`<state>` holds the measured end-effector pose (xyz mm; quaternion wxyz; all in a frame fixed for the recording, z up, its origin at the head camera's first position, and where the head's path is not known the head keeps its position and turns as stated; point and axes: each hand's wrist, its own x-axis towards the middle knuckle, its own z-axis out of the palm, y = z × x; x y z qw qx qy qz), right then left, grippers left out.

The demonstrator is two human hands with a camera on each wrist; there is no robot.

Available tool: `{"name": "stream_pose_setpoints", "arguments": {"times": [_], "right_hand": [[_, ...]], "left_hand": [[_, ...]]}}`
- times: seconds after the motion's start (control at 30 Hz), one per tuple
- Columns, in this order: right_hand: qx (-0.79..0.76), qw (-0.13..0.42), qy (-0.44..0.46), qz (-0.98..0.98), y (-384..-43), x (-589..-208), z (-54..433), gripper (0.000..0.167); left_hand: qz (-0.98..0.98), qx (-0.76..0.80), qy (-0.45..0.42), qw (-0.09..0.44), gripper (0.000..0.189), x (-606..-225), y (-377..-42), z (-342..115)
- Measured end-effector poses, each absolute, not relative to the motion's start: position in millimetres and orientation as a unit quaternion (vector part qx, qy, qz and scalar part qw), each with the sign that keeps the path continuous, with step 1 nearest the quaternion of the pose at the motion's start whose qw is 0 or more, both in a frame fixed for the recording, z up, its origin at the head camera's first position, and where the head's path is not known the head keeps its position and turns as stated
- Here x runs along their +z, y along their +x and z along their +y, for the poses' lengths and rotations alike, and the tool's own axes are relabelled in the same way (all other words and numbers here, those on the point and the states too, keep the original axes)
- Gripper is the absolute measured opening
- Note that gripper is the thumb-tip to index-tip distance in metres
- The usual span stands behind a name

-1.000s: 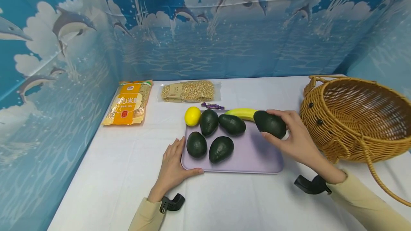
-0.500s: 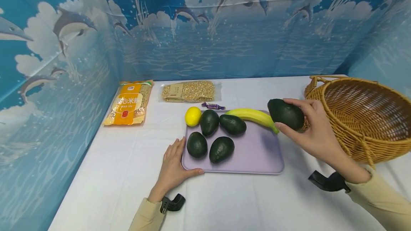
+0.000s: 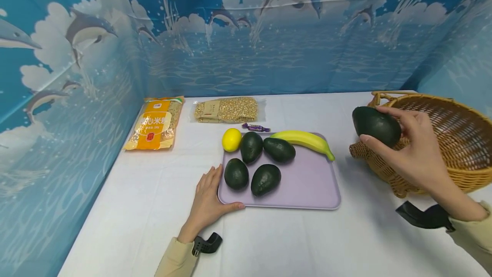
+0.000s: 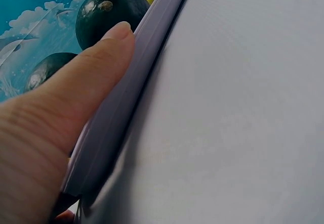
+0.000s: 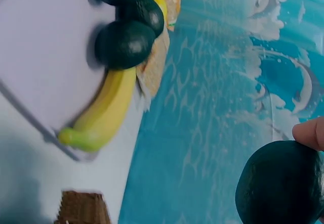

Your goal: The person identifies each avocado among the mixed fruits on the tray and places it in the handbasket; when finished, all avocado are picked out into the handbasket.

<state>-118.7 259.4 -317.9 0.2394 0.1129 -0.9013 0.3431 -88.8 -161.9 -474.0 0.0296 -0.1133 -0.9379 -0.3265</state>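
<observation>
Avocado, held [image 3: 376, 126]: one; dark green, egg-shaped, faint sheen. Location: in your right hand [image 3: 419, 153], toward two o'clock from the tray [image 3: 307, 187] and between nine and ten o'clock of the wicker basket [image 3: 470, 138], overlapping its side in the head view; whether it touches the basket cannot be told.

Grip, right: set about as wide as the fruit and filled by it; your thumb at the fruit's eight o'clock, the foremost fingertip between twelve and one. Grip, left: your left hand [image 3: 209, 200] clasps no fruit; fingers lie extended along the tray's nine o'clock edge, thumb along its six o'clock edge.

Handling, by judgement: light to moderate for one hand; firm rather than soft; smooth skin, so liable to slip or roll if pinched near an end; bruising possible under hard squeezing. Best hold: across the fattest girth, thumb opposing fingers, much as you have it.

Axis: long axis runs ten o'clock to four o'clock, the free end toward ten, the other toward your palm. Stem end: not discernible.

Also on tray: four further avocados [image 3: 266, 179]; one banana [image 3: 307, 140] at one o'clock, green tip toward four.
</observation>
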Motion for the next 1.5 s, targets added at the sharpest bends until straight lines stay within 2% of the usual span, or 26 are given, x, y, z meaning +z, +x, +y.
{"name": "stream_pose_setpoints", "arguments": {"times": [0.27,0.5,0.73,0.87,1.17,1.4,1.5], "right_hand": [[0.339,0.250,0.065,-0.905,-121.8,-315.4,286.4,0.066],[0.333,0.211,-0.006,-0.919,-122.2,-310.6,307.5,0.068],[0.333,0.239,-0.040,-0.911,-147.0,-353.1,365.1,0.070],[0.346,0.247,-0.048,-0.904,-156.1,-363.2,385.4,0.070],[0.341,0.232,-0.102,-0.905,-160.7,-350.9,390.6,0.066],[0.318,0.230,-0.133,-0.910,-171.7,-358.5,405.1,0.065],[0.321,0.223,-0.138,-0.910,-169.9,-348.9,397.1,0.064]], "left_hand": [[-0.938,-0.327,-0.114,0.030,0.120,-474.3,-88.8,-162.4],[-0.937,-0.329,-0.113,0.028,0.120,-474.3,-88.9,-162.2],[-0.937,-0.330,-0.115,0.034,0.120,-474.7,-89.0,-161.7],[-0.937,-0.329,-0.114,0.036,0.120,-474.9,-88.8,-161.9],[-0.936,-0.331,-0.114,0.032,0.120,-473.3,-89.2,-161.3],[-0.937,-0.330,-0.113,0.030,0.121,-473.3,-89.6,-161.5],[-0.937,-0.330,-0.114,0.031,0.120,-473.5,-89.5,-161.7]]}}
